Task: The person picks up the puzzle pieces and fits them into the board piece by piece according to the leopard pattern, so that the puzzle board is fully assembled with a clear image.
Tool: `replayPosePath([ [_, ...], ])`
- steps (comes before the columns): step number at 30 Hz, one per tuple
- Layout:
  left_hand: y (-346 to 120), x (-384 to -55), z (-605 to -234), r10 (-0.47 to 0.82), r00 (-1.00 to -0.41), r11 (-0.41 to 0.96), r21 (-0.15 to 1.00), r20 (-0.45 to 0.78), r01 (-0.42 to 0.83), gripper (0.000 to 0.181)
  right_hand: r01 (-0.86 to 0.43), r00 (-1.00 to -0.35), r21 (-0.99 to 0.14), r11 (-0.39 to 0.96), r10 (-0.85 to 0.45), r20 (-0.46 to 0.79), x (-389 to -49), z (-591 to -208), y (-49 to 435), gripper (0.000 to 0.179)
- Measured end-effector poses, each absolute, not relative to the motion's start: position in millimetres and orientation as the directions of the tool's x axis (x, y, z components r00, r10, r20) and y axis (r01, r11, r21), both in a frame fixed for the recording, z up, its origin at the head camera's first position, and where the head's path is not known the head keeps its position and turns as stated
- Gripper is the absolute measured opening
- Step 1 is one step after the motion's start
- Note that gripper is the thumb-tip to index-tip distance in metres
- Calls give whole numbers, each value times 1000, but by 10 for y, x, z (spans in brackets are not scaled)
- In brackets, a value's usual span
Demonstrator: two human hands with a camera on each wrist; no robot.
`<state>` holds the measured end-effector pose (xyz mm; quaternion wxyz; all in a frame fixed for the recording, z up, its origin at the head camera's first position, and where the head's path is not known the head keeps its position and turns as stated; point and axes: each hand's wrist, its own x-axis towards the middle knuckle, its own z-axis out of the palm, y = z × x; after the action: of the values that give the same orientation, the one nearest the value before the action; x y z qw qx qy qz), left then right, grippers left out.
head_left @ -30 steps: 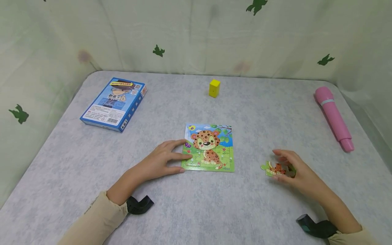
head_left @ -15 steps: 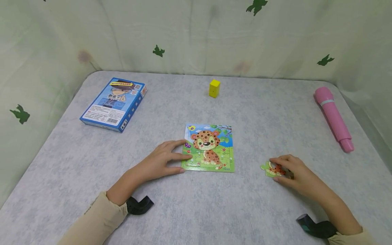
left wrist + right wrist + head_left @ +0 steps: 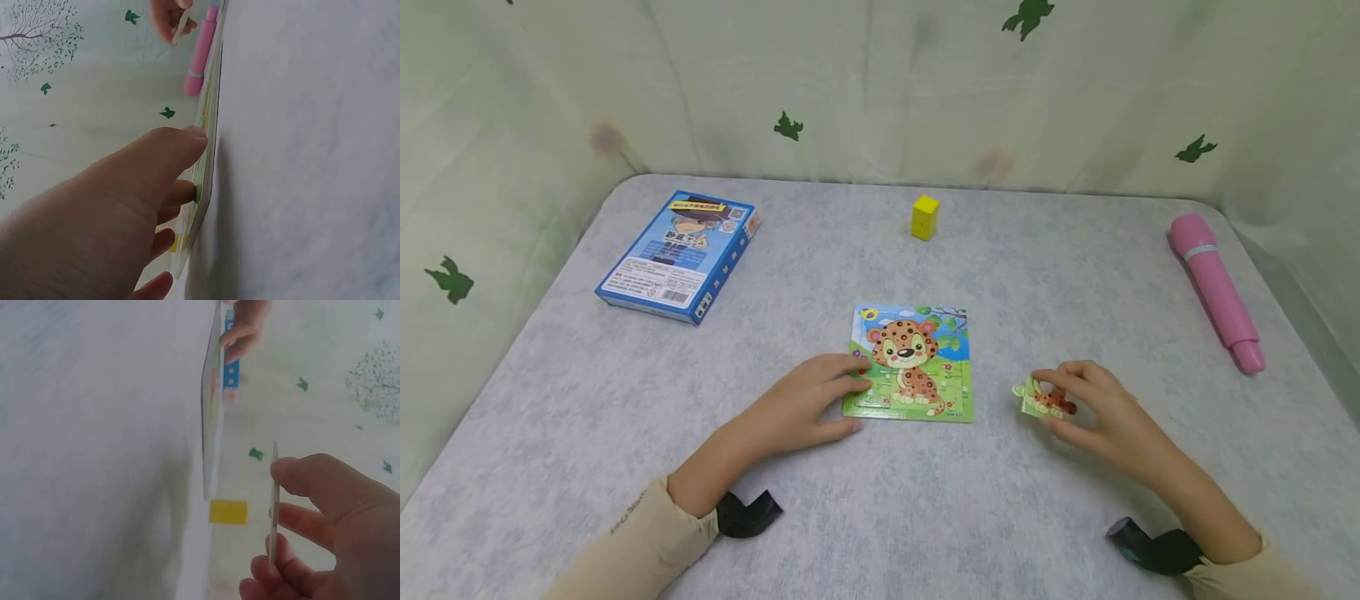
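A square jigsaw puzzle (image 3: 967, 387) with a cartoon leopard cub lies flat at the middle of the table. My left hand (image 3: 797, 404) rests at its left side, fingertips on the picture and thumb by the lower left corner. To the right, my right hand (image 3: 1105, 408) pinches a puzzle piece (image 3: 1043, 400) between thumb and fingers. Green grass and a spotted body are printed on it. From the right wrist, the puzzle piece (image 3: 274, 506) appears edge-on and raised off the table, apart from the puzzle.
A blue box (image 3: 677, 254) lies at the back left. Behind the puzzle stands a small yellow block (image 3: 925, 218). A pink microphone-shaped toy (image 3: 1217, 292) lies along the right side. Pale curtain (image 3: 865, 92) hangs beyond the table's far edge.
The right hand has closed on the puzzle piece, lifted it from the table and brought it left, nearer the puzzle. The left hand's fingers have shifted slightly on the puzzle's left side.
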<state>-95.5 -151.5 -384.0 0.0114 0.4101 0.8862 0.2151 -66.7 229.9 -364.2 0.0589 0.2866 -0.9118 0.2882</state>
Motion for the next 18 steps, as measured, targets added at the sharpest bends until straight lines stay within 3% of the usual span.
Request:
replayPosePath([
  [5,-1463,-897,-3797,726,-684,608,400,71,686,55,-593,-800,-553,586,-506,321,-735,-3542,1999,54],
  [10,-1456,-896,-3806,723,-688,618,387,61,684,58,-623,-768,-585,519,-544,336,-805,-3527,1683,50],
  [18,-1465,-925,-3873,738,-665,583,391,109,712,58,-594,-756,-627,504,-616,220,-928,-3684,1266,44],
])
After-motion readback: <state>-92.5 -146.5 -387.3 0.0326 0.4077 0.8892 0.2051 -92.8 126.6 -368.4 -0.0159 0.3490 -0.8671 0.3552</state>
